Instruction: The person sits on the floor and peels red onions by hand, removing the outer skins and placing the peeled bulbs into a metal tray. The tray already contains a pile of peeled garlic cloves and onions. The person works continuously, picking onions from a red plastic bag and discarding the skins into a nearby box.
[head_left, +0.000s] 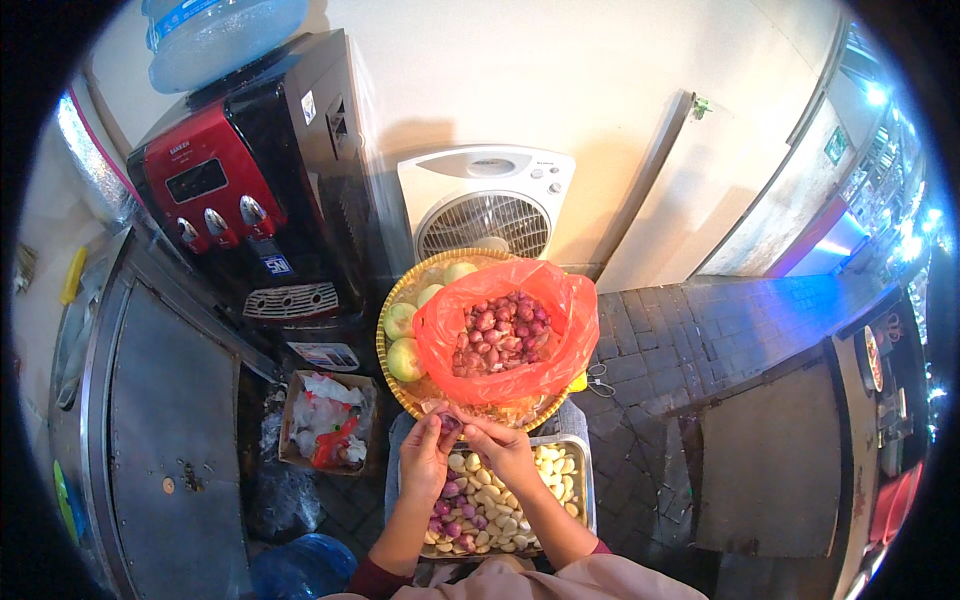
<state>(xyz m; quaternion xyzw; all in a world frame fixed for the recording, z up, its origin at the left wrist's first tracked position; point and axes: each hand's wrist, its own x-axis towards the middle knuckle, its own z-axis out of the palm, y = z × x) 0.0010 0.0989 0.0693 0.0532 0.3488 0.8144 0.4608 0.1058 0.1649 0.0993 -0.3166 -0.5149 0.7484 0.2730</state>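
Between the fingertips of my left hand (425, 457) is a single shallot (449, 423). My right hand (501, 450) pinches at the same shallot from the other side. Below both hands, a metal tray (590, 480) on my lap holds peeled garlic cloves (501, 510) and several purple peeled shallots (450, 510) at its left. Just beyond my fingers stands a woven bamboo basket (384, 315). In it sits a red plastic bag (510, 386), its mouth spread around unpeeled shallots (499, 330). Loose skins (517, 414) lie at the basket's near edge.
Pale green round vegetables (405, 358) fill the basket's left side. Behind it stands a white box fan (487, 202). To the left are a water dispenser (247, 187), a cardboard box of plastic waste (330, 420) and a blue water bottle (304, 566). A brown panel (769, 450) stands right.
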